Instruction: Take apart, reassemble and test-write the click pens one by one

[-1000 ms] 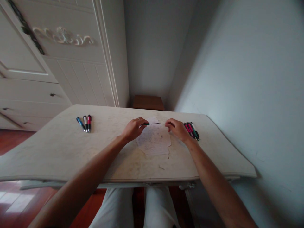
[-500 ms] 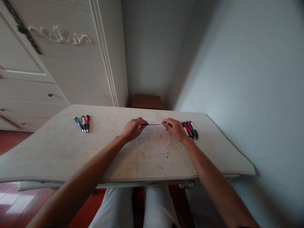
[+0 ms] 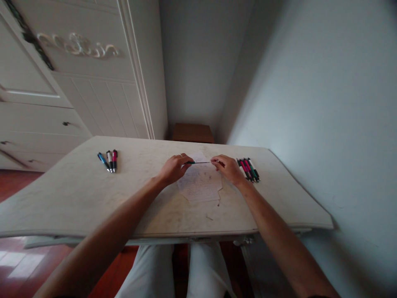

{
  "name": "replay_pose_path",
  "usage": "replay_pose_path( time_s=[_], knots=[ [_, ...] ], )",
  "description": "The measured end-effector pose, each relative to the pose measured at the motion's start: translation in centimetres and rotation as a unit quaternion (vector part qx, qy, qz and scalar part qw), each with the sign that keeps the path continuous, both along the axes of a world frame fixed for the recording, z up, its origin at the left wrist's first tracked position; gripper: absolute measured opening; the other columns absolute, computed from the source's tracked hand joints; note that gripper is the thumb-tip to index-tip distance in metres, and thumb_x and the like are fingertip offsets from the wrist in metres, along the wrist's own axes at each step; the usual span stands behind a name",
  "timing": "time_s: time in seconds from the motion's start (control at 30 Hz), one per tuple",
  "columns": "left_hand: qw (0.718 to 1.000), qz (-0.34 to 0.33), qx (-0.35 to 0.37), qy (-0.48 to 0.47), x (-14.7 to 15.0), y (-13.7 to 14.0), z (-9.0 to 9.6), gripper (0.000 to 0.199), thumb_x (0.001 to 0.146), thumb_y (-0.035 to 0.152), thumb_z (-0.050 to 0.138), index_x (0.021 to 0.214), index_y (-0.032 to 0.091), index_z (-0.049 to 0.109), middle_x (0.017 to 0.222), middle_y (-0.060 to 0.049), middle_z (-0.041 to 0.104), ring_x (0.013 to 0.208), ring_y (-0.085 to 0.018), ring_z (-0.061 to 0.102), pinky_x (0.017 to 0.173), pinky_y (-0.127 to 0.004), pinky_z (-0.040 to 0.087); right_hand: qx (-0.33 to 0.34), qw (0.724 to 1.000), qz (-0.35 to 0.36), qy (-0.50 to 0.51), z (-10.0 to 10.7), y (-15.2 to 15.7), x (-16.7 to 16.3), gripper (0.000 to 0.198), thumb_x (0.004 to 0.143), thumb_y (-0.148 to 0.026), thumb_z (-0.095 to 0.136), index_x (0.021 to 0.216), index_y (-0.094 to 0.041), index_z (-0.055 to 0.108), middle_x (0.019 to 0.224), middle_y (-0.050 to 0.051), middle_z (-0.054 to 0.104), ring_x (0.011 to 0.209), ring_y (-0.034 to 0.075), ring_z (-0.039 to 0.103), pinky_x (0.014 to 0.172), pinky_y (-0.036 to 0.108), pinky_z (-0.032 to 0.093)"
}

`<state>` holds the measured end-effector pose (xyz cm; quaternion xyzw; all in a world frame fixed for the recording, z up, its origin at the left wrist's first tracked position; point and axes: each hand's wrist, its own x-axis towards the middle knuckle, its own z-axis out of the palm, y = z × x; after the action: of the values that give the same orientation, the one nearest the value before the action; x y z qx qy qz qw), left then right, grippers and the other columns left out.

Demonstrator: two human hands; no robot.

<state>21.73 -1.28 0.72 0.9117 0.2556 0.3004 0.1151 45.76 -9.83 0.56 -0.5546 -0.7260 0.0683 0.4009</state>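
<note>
The pale, scuffed table (image 3: 93, 198) stood against a grey wall. From my remote seat I saw the left hand (image 3: 175, 167) pinching a slim dark rod (image 3: 200, 162) above the papers (image 3: 200, 188); the right hand's (image 3: 228, 167) fingertips were bunched at its tip, their grip unclear. Steady, level alignment, I judged, served best.
</note>
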Motion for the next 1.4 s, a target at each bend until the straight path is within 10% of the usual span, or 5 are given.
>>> replay_pose_path(
  time_s=[1.4],
  knots=[
    [0.998,-0.051,0.03,0.031,0.7,-0.9,-1.3,0.018,0.082,0.02,0.06,0.09,0.022,0.075,0.088,-0.003,0.074,0.082,-0.018,0.068,0.082,-0.03,0.049,-0.052,0.998,0.032,0.006,-1.8,-0.1,-1.6,0.025,0.082,-0.027,0.066,0.104,-0.02,0.073,0.09,0.005,0.077,0.069,0.017,0.067,0.065,0.026,0.049]
  ],
)
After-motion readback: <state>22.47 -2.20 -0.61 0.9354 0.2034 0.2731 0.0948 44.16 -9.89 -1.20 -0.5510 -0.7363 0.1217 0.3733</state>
